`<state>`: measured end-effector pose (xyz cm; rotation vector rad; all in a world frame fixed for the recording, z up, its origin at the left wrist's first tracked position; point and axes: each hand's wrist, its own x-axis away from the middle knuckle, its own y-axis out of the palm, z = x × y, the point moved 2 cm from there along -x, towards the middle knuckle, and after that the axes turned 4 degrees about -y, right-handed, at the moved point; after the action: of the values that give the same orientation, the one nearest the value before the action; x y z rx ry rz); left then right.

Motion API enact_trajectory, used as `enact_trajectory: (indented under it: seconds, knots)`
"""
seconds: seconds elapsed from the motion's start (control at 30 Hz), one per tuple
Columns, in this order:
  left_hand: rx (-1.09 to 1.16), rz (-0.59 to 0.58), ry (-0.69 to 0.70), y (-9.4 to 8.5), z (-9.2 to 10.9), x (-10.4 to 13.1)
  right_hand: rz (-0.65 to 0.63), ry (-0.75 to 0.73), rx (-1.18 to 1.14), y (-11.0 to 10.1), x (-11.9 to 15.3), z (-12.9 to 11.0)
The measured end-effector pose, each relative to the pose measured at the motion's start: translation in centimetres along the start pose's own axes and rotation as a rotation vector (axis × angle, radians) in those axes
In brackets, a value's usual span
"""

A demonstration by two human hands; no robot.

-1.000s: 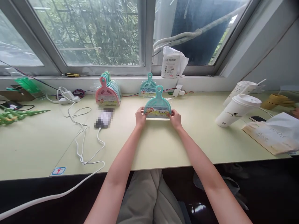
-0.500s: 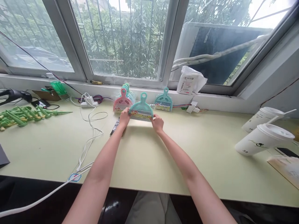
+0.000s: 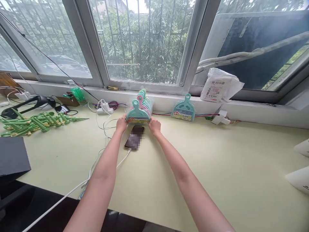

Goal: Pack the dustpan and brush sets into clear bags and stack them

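Observation:
A teal dustpan and brush set [image 3: 137,113] in clear wrapping stands upright between my hands. My left hand [image 3: 121,123] pinches its left lower corner, and my right hand [image 3: 155,125] grips the right one. Right behind it is a row of similar sets, a pink dustpan [image 3: 140,98] at the front and teal ones further back. Another teal dustpan set [image 3: 183,109] leans alone against the sill to the right. Below the held set a phone [image 3: 134,138] lies on the table with a white cable [image 3: 123,160] plugged in.
Green plastic pieces [image 3: 41,121] lie heaped at the left, near a black headset [image 3: 29,104] and a green bottle [image 3: 78,94]. A white power strip [image 3: 105,109] sits by the sill. A wrapped packet [image 3: 218,87] rests on the sill; white cups [image 3: 300,180] lie at the right edge.
My hands have carried the teal dustpan set to the front of the row, hiding part of the pink one. The view has turned left, and the phone shows fully.

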<state>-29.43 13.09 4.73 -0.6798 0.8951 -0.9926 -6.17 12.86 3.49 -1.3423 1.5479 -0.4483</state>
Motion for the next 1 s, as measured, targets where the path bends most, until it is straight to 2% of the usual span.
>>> enact_trajectory:
  seconds: [0.1,0.27,0.43,0.47,0.63,0.87,1.0]
  knots:
    - [0.042,-0.012,-0.022,0.6,-0.7,-0.4,-0.027,-0.007,0.006,0.8,0.1,0.3]
    - [0.120,-0.015,-0.026,1.4,-1.3,-1.1,0.075,-0.008,0.006,1.4,0.4,0.3]
    - [0.193,0.135,-0.055,2.0,-1.2,-1.8,0.098,-0.067,0.013,2.0,-0.4,0.2]
    - [0.222,0.136,-0.075,2.3,-1.1,-2.0,0.092,-0.077,0.014,2.2,-0.6,0.2]
    - [0.298,-0.039,-0.170,4.2,-0.1,-2.7,0.084,-0.095,0.026,3.4,-1.3,0.3]
    - [0.514,0.028,-0.118,4.8,1.2,-2.4,0.107,-0.146,-0.050,4.2,-1.4,0.9]
    - [0.619,-0.056,-0.116,4.7,0.6,-2.6,0.080,-0.167,-0.073,4.0,-1.0,1.1]
